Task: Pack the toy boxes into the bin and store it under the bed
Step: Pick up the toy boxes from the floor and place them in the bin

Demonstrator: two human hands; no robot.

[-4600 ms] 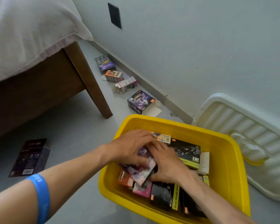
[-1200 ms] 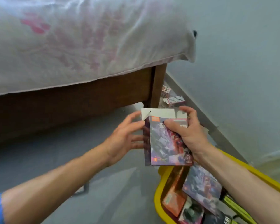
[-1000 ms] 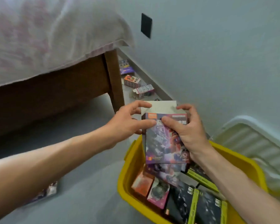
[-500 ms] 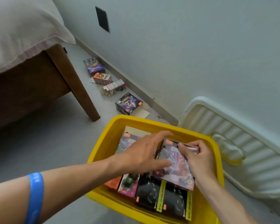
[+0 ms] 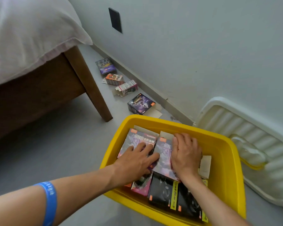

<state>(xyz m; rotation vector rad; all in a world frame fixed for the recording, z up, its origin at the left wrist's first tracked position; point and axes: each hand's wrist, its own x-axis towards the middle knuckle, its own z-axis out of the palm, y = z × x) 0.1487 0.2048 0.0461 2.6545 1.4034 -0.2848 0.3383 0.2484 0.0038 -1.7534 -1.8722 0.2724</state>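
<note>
a: status of hands?
b: left hand (image 5: 137,162) and right hand (image 5: 185,154) lie flat, fingers straight, pressing purple printed cardboard toy boxes (image 5: 163,154) beneath them, inside the yellow plastic bin (image 5: 225,160).

Bed leg (image 5: 95,93) narrows floor beside bin (image 5: 227,168).

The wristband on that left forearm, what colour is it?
The wristband is bright blue with faint pale lettering, seen in the head view.
</note>
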